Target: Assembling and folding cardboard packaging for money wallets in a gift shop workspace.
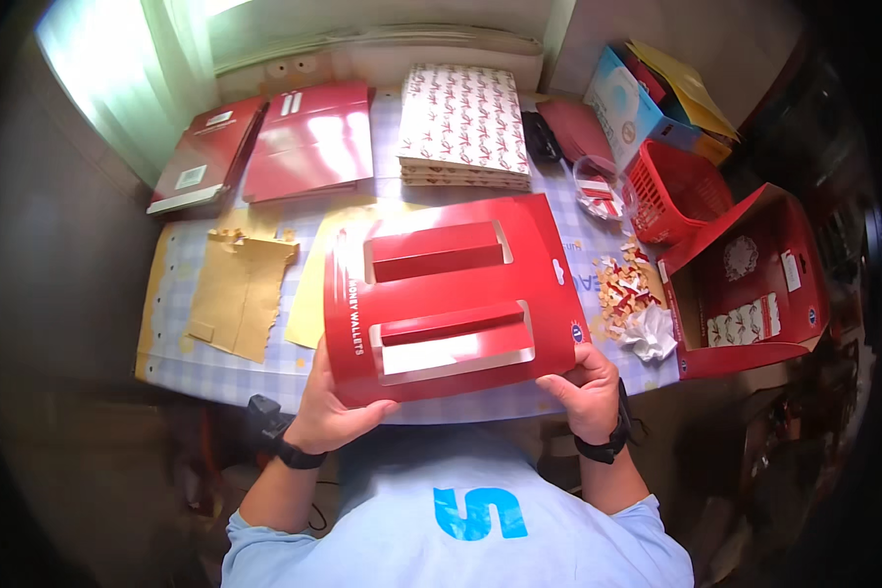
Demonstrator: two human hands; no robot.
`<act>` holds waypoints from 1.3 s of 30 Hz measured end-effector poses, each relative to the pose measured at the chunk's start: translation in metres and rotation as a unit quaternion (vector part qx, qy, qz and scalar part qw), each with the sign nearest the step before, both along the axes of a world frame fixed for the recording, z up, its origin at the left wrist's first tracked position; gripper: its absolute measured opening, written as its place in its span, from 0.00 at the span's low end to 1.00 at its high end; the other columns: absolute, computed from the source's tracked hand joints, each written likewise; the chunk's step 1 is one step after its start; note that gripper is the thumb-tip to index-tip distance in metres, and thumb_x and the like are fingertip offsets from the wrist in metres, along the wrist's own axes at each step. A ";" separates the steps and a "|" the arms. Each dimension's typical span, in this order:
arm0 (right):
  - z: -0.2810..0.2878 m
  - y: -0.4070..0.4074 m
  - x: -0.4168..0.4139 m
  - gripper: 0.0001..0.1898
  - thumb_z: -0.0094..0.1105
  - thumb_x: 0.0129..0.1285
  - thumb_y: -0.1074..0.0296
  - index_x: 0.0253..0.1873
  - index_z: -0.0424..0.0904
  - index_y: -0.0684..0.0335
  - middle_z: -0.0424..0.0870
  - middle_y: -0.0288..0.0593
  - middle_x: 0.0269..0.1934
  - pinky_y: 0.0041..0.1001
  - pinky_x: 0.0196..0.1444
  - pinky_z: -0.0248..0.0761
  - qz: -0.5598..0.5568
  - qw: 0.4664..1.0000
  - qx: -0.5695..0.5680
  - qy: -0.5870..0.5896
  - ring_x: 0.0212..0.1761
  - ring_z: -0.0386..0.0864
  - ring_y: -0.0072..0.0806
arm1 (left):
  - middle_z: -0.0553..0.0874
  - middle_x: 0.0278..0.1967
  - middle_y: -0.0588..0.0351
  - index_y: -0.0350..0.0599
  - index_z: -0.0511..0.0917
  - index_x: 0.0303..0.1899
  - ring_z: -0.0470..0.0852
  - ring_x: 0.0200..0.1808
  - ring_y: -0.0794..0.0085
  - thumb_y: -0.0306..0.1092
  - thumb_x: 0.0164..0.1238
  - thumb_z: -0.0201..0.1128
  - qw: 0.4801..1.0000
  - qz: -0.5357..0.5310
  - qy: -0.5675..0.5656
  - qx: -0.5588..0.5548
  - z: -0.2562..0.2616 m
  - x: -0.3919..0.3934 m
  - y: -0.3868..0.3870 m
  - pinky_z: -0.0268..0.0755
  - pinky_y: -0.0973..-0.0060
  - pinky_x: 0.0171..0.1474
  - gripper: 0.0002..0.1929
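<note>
Both hands hold a flat red printed card package [452,287] tilted above the near half of the table. Two long cut-out windows with folded flaps run across its face, and a small white hanger slot sits near its right edge. My left hand [338,411] grips the lower left corner, thumb on the front. At the lower right corner my right hand [586,389] pinches the edge, its thumb near the front face; some fingers are hidden behind the card. Beneath the package, partly covered, is a pale yellow sheet [312,294].
Torn brown paper [238,294] lies left. Behind are red folders [316,147], a dark red box [209,154] and a stack of patterned sheets [463,125]. Rightward sit a red basket [676,191], paper scraps [624,287], crumpled paper [650,334] and an open red box [749,279].
</note>
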State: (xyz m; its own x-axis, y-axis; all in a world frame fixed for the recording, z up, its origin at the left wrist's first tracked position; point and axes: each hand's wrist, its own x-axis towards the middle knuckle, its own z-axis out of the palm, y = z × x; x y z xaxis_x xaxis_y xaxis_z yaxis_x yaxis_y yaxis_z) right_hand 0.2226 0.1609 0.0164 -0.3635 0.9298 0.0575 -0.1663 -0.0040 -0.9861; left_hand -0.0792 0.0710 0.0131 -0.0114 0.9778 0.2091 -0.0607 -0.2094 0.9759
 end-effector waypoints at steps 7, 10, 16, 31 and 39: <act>0.004 -0.013 -0.012 0.11 0.68 0.61 0.81 0.47 0.79 0.64 0.87 0.39 0.40 0.19 0.38 0.77 -0.040 0.998 -0.041 0.040 0.36 0.82 0.17 | 0.68 0.67 0.49 0.47 0.35 0.77 0.72 0.66 0.67 0.22 0.56 0.71 0.996 0.080 -0.032 0.026 -0.004 0.010 -0.004 0.71 0.64 0.65 0.56; 0.005 -0.016 -0.012 0.10 0.67 0.62 0.80 0.47 0.79 0.65 0.86 0.40 0.41 0.20 0.40 0.80 -0.045 0.995 -0.086 0.036 0.37 0.83 0.18 | 0.71 0.66 0.47 0.54 0.27 0.77 0.77 0.63 0.64 0.20 0.56 0.71 0.997 0.040 -0.057 0.040 -0.011 0.006 -0.007 0.73 0.61 0.65 0.61; 0.006 -0.016 -0.006 0.10 0.66 0.64 0.78 0.48 0.79 0.65 0.86 0.39 0.42 0.21 0.40 0.82 -0.012 0.995 -0.099 0.030 0.38 0.83 0.19 | 0.70 0.68 0.44 0.54 0.32 0.78 0.78 0.62 0.63 0.19 0.55 0.72 0.998 0.025 -0.045 0.042 -0.011 0.003 -0.015 0.72 0.62 0.65 0.60; 0.011 -0.016 -0.006 0.06 0.63 0.66 0.77 0.46 0.80 0.68 0.85 0.41 0.41 0.19 0.29 0.80 0.016 0.981 -0.193 0.010 0.31 0.82 0.20 | 0.62 0.72 0.48 0.44 0.45 0.77 0.68 0.70 0.66 0.19 0.53 0.73 0.992 0.084 -0.051 -0.076 -0.001 0.013 -0.020 0.68 0.67 0.69 0.53; 0.042 -0.027 0.003 0.22 0.68 0.63 0.74 0.58 0.70 0.67 0.84 0.39 0.34 0.17 0.22 0.72 -0.043 0.959 -0.174 -0.218 0.27 0.79 0.16 | 0.62 0.72 0.51 0.46 0.44 0.78 0.71 0.68 0.68 0.20 0.53 0.74 0.994 0.090 -0.040 -0.050 -0.004 0.020 -0.025 0.70 0.69 0.67 0.55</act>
